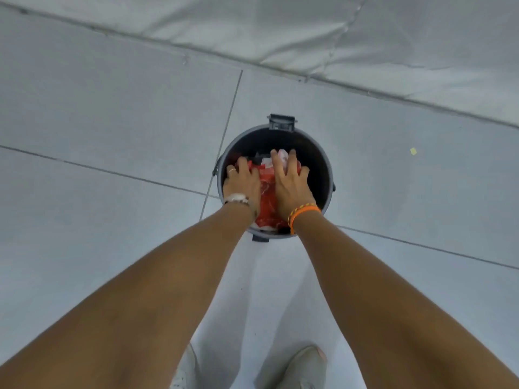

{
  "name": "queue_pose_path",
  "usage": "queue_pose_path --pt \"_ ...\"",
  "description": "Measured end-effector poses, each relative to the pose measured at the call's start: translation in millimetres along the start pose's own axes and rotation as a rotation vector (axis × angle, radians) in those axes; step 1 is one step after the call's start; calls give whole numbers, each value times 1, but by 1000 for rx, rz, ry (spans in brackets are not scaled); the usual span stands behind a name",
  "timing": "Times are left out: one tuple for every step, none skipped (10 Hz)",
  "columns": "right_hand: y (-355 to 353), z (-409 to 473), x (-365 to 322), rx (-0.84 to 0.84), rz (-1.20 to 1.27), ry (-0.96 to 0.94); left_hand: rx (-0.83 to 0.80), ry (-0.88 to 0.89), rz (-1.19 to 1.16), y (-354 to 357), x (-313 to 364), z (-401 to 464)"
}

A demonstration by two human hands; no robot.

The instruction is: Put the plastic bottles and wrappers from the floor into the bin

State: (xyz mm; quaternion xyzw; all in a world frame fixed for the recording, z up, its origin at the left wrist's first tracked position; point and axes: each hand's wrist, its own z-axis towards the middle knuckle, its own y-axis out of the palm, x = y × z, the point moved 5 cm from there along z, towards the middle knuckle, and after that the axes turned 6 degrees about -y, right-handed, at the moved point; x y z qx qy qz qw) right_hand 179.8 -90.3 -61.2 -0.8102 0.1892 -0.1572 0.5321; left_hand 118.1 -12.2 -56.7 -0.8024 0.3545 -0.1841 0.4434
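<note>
Your left hand (242, 183) and right hand (292, 183) lie spread, palms down, pressing the red wrappers (266, 203) into the dark bin (323, 161); neither grip pinches anything. No bottles are clear to see in there. The tiled floor (112, 122) around looks nearly cleared, bar one small yellow scrap (413, 151) well to the right.

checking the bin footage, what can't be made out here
- Bin bottom, any bottles: head view, hidden by both hands and the red wrapper.
- Left hand and right hand palms: face down, grip unclear.
- Yellow speck on floor: too small.
</note>
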Motion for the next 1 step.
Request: queue_pose_path --pt "-23 -17 5 41 131 -28 183 155 13 -23 -6 -27"
